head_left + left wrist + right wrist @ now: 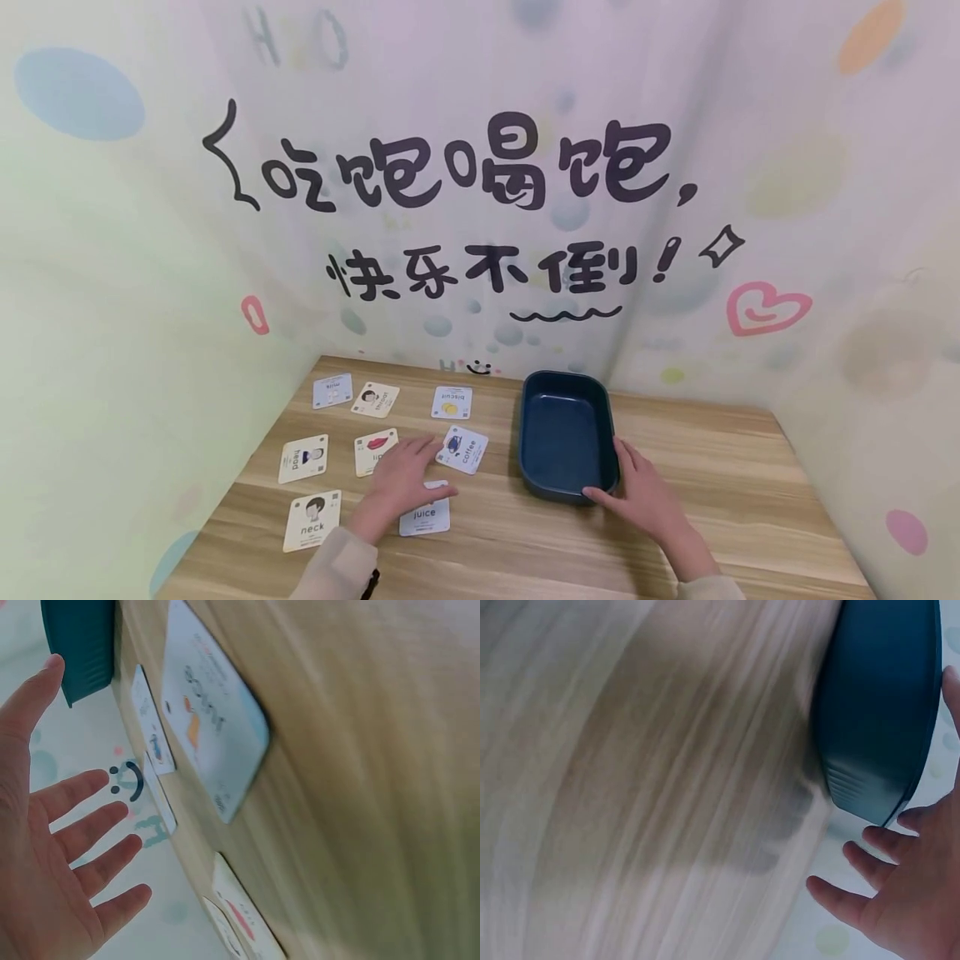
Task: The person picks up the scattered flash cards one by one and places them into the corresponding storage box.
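Hands [405,482] [647,498] spread wide, left above cards [425,518], right at tub [567,437] edge, roomy tabletop [727,492] rightward

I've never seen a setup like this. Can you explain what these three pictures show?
There is no robot: a person works with bare hands. The wide picture comes from a camera on the person's head; the other two come from cameras worn on each wrist. On the wooden table lie eight picture cards, such as "neck", "coffee" and "juice", left of a dark blue rectangular container. The left hand hovers among the cards, fingers spread, holding nothing. The right hand is at the container's near right corner, fingers spread; no firm grip shows.
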{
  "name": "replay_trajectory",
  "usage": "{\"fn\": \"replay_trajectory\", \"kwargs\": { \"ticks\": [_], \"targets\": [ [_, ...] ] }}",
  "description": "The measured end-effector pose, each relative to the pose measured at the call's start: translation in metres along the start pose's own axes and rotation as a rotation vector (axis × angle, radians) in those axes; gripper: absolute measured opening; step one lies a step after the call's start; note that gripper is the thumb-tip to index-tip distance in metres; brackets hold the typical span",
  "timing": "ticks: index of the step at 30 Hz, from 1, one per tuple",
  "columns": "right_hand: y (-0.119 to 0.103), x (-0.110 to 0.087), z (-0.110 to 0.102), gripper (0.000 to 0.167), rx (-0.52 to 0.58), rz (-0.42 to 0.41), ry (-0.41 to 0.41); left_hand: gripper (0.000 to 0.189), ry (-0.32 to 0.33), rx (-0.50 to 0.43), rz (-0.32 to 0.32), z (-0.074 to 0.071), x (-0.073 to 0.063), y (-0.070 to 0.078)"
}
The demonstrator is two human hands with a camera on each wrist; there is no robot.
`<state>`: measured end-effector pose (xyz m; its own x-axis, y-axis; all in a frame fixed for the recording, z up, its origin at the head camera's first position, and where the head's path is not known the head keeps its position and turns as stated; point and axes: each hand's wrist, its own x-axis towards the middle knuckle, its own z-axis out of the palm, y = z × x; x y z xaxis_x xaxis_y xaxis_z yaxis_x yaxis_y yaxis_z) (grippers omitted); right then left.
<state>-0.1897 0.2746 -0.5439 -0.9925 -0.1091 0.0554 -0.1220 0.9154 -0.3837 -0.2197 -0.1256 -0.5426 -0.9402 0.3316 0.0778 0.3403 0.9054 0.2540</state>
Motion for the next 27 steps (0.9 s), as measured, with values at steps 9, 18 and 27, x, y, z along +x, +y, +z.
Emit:
{"fn": "replay_trajectory", "kwargs": {
  "ticks": [9, 18, 27],
  "targets": [
    [0.003, -0.003, 0.007, 0.104, 0.02, -0.003, -0.006, 0.085, -0.015, -0.032, -0.018, 0.005, -0.014, -0.011],
    [0.001, -0.003, 0.006, 0.103, 0.056, 0.001, -0.053, 0.091, -0.08, -0.071, -0.013, 0.01, -0.03, -0.02],
    [0.004, -0.003, 0.007, 0.103, 0.049, 0.016, -0.071, 0.097, -0.066, -0.095, 0.05, 0.006, -0.044, -0.026]
  ]
}}
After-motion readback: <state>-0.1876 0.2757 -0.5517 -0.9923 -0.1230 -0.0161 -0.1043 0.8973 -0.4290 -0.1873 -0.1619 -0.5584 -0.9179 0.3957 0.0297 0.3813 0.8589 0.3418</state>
